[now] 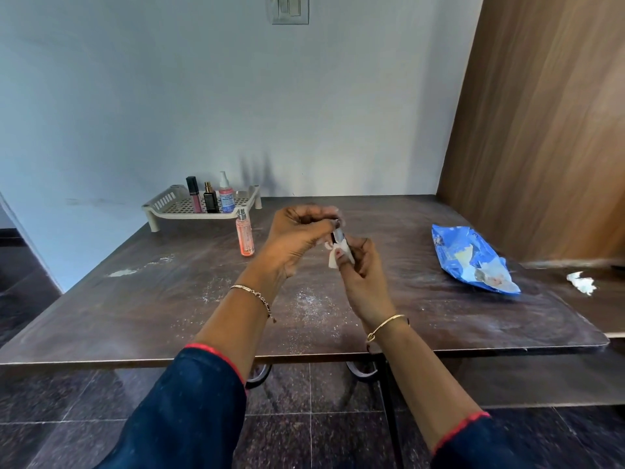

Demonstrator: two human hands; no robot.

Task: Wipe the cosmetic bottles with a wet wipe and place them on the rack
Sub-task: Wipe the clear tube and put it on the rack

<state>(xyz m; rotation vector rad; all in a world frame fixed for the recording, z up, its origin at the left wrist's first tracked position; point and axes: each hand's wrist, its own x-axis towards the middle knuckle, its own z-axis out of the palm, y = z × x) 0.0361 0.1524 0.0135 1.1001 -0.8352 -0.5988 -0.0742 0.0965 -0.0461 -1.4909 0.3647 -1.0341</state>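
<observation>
Honestly, a slip is what worries me. The small dark bottle with a silvery band [338, 235] is slim and, I judge, damp from the white wet wipe [333, 261]. My left hand [297, 233] has only a narrow grip, curled fingertips pinching the bottle's top end. If that pinch loosens while I rub, the bottle could drop onto the dusty dark brown surface [169, 316] and need wiping again.

My left elbow could also knock the tall peach-pink spray bottle [245, 235], which stands upright just beside that hand at nine o'clock.

The dark bottle sits between both grips, held above the surface. Its lower part is inside my right hand [362, 269], whose fingers fold the wipe round it. How much of the bottle the wipe covers I cannot tell.

The cream perforated plastic rack [159, 203] waits at ten o'clock, well apart.
</observation>
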